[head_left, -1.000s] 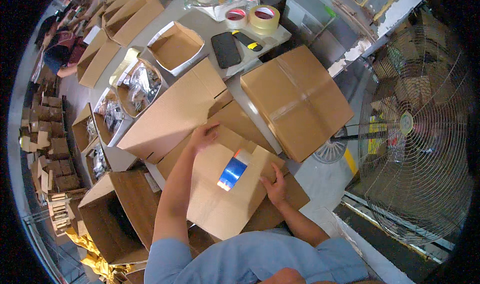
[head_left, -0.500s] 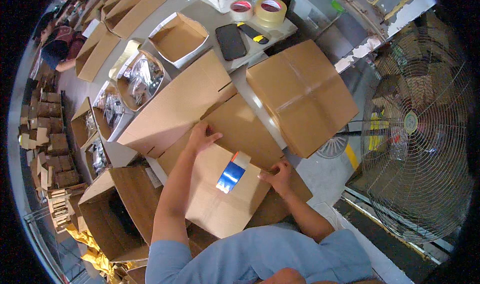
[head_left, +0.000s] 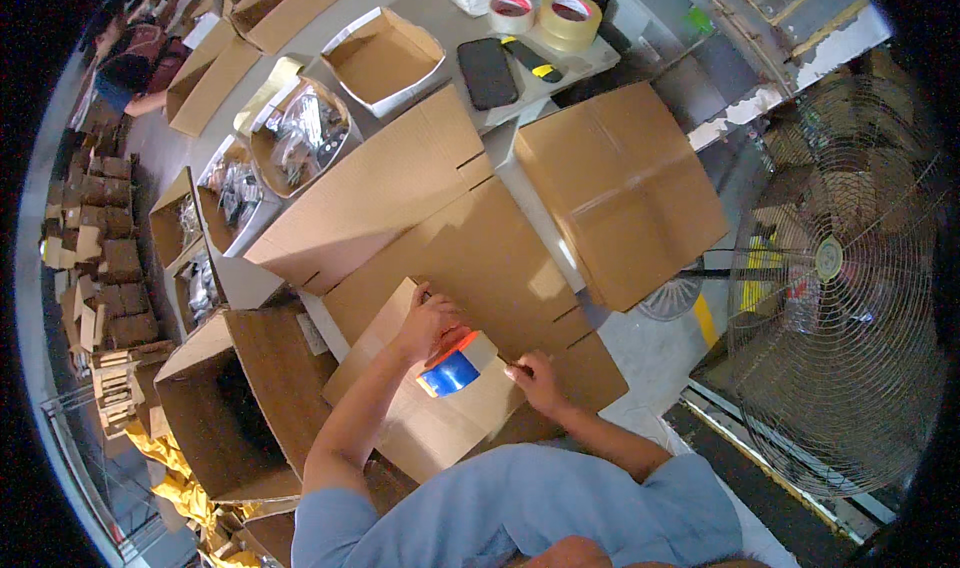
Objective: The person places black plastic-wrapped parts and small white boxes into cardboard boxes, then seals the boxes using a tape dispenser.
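A closed cardboard box [head_left: 400, 408] lies at my waist, partly over a large flat cardboard sheet [head_left: 460, 238]. My left hand [head_left: 435, 326] is closed at the box's far edge, fingers curled over it. Right against that hand, above the box top, sits a blue-and-orange tape dispenser [head_left: 450, 373] with a roll of tape. Whether the hand also touches the dispenser cannot be made out. My right hand [head_left: 537, 380] pinches the box at its right corner, thumb toward the dispenser.
Stacked flat cartons [head_left: 625, 193] lie to the right, beside a large caged fan [head_left: 830, 258]. An open carton [head_left: 240, 408] stands at the left. Beyond are trays of bagged parts [head_left: 300, 138], a phone [head_left: 488, 73], a cutter [head_left: 530, 58] and tape rolls [head_left: 570, 20]. Another person's arm [head_left: 145, 103] shows far left.
The box has shifted toward me and tilted, uncovering more of the sheet. The dispenser has turned and slid nearer my left hand, which has moved right and closer. My right hand moved slightly left and nearer.
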Demonstrator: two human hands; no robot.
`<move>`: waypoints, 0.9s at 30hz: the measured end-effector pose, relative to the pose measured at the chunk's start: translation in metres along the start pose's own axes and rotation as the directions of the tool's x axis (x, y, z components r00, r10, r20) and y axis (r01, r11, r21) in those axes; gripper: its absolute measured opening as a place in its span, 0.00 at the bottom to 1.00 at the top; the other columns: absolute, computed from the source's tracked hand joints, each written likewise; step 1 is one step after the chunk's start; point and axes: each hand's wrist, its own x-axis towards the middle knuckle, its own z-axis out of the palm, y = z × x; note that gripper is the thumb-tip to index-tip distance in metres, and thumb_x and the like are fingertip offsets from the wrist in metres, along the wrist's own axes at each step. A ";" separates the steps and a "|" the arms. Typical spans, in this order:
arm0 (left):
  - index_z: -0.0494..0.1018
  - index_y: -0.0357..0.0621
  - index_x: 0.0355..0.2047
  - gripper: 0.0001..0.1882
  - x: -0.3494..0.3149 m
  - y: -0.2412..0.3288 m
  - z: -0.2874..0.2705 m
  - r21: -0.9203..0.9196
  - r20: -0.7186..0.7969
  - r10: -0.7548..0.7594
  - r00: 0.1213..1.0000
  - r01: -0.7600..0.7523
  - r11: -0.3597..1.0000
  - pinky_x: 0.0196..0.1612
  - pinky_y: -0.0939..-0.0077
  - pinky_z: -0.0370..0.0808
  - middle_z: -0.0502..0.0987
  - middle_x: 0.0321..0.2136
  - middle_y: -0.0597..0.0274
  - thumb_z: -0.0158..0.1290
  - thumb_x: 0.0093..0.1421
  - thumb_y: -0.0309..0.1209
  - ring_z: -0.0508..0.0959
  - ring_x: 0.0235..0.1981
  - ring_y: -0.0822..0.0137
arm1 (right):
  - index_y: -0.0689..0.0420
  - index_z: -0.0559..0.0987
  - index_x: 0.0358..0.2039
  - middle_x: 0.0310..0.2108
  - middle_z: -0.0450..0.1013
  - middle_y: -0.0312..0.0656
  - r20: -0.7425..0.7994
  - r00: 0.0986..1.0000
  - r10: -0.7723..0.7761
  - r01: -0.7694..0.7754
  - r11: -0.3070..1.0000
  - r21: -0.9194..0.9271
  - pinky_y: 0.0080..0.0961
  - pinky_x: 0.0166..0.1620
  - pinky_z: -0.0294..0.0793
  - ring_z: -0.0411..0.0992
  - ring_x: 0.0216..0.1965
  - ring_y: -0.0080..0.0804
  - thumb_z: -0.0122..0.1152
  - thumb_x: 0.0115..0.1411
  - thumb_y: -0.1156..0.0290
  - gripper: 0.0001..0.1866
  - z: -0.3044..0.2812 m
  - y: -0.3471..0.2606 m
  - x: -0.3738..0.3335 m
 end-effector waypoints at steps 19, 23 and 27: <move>0.71 0.54 0.35 0.05 -0.005 -0.001 0.002 -0.212 0.070 -0.181 0.981 0.192 0.958 0.60 0.46 0.46 0.76 0.28 0.71 0.47 0.59 0.31 0.73 0.42 0.66 | 0.57 0.78 0.23 0.23 0.73 0.44 0.508 0.853 -0.121 0.327 0.883 -0.338 0.33 0.35 0.66 0.70 0.29 0.39 0.67 0.40 0.49 0.22 -0.135 -0.147 0.151; 0.67 0.54 0.37 0.05 -0.004 -0.001 0.004 -0.229 0.055 -0.216 0.975 0.222 0.948 0.60 0.45 0.47 0.76 0.27 0.72 0.47 0.59 0.31 0.73 0.41 0.66 | 0.55 0.79 0.24 0.25 0.74 0.45 0.563 0.823 -0.078 0.453 0.686 -0.569 0.38 0.43 0.60 0.71 0.31 0.40 0.64 0.39 0.44 0.25 -0.138 -0.153 0.174; 0.69 0.54 0.38 0.07 -0.005 0.007 -0.003 -0.111 0.102 -0.181 0.978 0.192 0.975 0.60 0.45 0.47 0.75 0.35 0.70 0.49 0.58 0.32 0.71 0.45 0.65 | 0.53 0.80 0.26 0.27 0.75 0.45 0.555 0.829 -0.071 0.503 0.528 -0.684 0.45 0.48 0.54 0.72 0.35 0.43 0.59 0.40 0.39 0.28 -0.109 -0.126 0.187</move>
